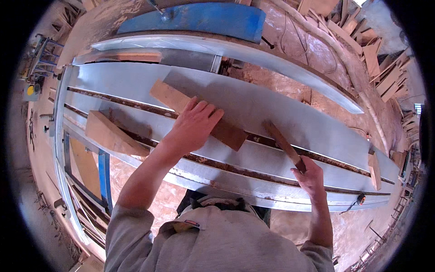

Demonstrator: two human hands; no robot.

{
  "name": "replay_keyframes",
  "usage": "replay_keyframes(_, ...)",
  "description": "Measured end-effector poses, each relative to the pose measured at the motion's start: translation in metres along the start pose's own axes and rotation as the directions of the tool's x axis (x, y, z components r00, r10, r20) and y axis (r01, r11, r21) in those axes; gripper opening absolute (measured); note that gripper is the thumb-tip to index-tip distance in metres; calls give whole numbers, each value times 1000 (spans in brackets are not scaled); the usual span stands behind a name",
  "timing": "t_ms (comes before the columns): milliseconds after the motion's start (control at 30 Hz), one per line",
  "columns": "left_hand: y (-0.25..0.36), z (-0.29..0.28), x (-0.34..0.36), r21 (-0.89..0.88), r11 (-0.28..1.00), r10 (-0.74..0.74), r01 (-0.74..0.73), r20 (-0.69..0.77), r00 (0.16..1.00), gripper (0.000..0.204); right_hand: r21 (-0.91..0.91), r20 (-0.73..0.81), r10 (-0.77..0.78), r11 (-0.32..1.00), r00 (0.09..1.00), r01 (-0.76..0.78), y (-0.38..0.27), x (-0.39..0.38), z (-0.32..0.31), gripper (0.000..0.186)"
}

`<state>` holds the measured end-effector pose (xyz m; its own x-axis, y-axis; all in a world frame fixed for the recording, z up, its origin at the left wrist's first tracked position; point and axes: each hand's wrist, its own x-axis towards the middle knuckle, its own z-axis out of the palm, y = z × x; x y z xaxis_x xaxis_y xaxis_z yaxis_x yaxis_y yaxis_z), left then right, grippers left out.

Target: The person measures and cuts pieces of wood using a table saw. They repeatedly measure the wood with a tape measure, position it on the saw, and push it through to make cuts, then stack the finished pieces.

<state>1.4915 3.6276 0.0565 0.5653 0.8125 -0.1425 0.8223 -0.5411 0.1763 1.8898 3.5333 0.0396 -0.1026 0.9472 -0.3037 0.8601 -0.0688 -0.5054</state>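
My left hand [195, 124] is closed over a flat wooden block [170, 96], its fingers curled across the top face. The block lies at a slant on the grey metal machine table [272, 106], across one of its long dark slots. In my right hand [310, 176], a narrow wooden stick [282, 141] is gripped by its near end. The stick's far end points up and left, over the table near the slot; whether it touches the metal I cannot tell. Left of my left forearm lies a second wooden block [111, 131], with a curved edge.
A small upright wood piece [374, 170] stands at the table's right end, near an orange-and-black object [361, 198]. Beyond the table runs a long metal rail [226, 47], with a blue panel [217, 20] behind it. Wood offcuts [389, 81] are heaped far right.
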Motion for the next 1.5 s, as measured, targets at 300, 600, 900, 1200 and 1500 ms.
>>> replay_keyframes(300, -63, -4, 79, -174, 975, -163, 137, -144, 976, 50, -248, 74, -80, 964, 994, 96, 3, 27, -9, 33)
replay_keyframes(600, -82, -36, 101, -53, 967, -243, 251, 120, 962, 32, -313, 77, -147, 936, 986, 164, -13, 48, -29, 44)
replay_keyframes(900, -162, -136, 232, 56, 967, -240, 247, -105, 965, 43, 153, -340, -281, 925, 897, 348, -113, 249, -91, 37)
replay_keyframes(1200, -177, -74, 281, 36, 966, -248, 257, -169, 954, 59, -81, 186, -159, 981, 970, 176, -157, 412, -37, 84)
replay_keyframes(1500, -193, -53, 283, -156, 902, -425, 402, -162, 890, 55, 218, 175, -104, 974, 979, 65, -136, 449, -7, 94)
